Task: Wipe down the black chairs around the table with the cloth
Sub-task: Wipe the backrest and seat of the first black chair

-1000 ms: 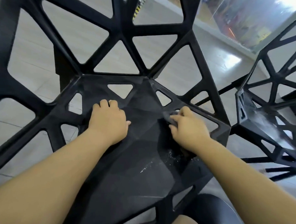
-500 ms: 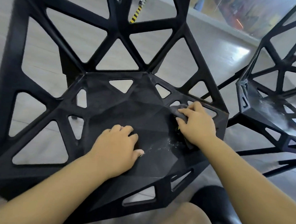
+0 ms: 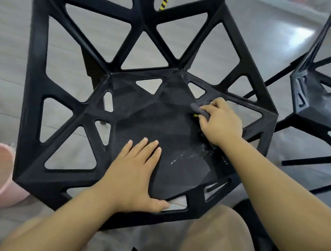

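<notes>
Clamps right hand around grey cloth at 2 o'clock of chair seat; braces left hand, fingers straight, flat at 6 o'clock. Risks snagging cloth in nearby triangular cut-out, or skidding bracing palm onto wet streaks at 4 o'clock.

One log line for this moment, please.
step: wiping chair seat | right hand: grips cloth at seat's right edge | left hand: flat on seat | second chair: at right
</notes>
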The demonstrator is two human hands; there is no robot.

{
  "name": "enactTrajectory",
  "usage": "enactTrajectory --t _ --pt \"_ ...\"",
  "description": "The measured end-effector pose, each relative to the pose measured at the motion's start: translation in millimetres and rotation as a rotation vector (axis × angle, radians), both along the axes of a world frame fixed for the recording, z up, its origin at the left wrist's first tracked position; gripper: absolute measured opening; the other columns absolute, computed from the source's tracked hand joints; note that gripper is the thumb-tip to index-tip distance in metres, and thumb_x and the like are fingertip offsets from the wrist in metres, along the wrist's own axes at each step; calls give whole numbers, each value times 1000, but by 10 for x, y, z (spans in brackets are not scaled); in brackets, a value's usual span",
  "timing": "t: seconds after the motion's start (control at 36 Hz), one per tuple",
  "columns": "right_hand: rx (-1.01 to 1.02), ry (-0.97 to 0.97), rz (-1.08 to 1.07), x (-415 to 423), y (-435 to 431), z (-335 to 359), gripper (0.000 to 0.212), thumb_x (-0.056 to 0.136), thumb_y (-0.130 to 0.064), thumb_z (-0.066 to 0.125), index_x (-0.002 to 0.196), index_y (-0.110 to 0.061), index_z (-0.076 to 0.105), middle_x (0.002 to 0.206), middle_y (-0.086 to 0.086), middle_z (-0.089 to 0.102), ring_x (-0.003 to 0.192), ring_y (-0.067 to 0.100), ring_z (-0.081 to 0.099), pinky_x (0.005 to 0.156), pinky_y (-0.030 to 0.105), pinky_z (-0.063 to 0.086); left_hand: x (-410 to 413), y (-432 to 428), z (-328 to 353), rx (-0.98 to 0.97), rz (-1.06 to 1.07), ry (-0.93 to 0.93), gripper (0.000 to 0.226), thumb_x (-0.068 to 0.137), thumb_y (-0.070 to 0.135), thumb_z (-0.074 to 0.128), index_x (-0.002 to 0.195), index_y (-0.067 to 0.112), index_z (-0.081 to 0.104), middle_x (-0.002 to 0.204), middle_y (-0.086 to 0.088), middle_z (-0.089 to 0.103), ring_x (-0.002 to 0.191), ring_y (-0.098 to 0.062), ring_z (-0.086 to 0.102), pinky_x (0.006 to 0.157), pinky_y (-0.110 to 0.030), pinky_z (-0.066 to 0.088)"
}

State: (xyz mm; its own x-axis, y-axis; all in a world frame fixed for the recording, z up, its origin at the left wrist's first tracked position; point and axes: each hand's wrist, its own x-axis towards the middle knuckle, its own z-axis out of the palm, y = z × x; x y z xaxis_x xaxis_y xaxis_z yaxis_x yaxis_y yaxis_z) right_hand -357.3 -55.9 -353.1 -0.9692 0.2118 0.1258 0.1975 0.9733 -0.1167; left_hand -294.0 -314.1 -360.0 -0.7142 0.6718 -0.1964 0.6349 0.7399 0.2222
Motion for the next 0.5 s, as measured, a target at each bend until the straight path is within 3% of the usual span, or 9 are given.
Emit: enactTrajectory --t 0.14,0.33,0.5 --pt "30 -7 -12 -165 -73 -9 32 95 -38 44 119 -28 62 119 -3 45 95 26 54 67 31 39 -77 42 25 -40 0 7 124 54 85 37 151 14 4 158 1 -7 145 -20 -14 117 -46 -7" --pt "-13 -53 -7 -437 -189 42 34 95 -36 43 123 -26 59 122 -1 43 103 26 51 71 32 38 -441 -94 26 -31 13 5 128 46 86 31 151 19 6 158 8 -5 145 -13 -11 118 -38 -6" --pt "-58 -216 236 -516 -232 216 33 90 -31 53 123 -32 60 117 -1 44 109 24 47 79 32 41 -703 -208 31 43 46 -63 125 46 84 41 151 22 12 158 13 -1 143 -5 -10 117 -32 -8"
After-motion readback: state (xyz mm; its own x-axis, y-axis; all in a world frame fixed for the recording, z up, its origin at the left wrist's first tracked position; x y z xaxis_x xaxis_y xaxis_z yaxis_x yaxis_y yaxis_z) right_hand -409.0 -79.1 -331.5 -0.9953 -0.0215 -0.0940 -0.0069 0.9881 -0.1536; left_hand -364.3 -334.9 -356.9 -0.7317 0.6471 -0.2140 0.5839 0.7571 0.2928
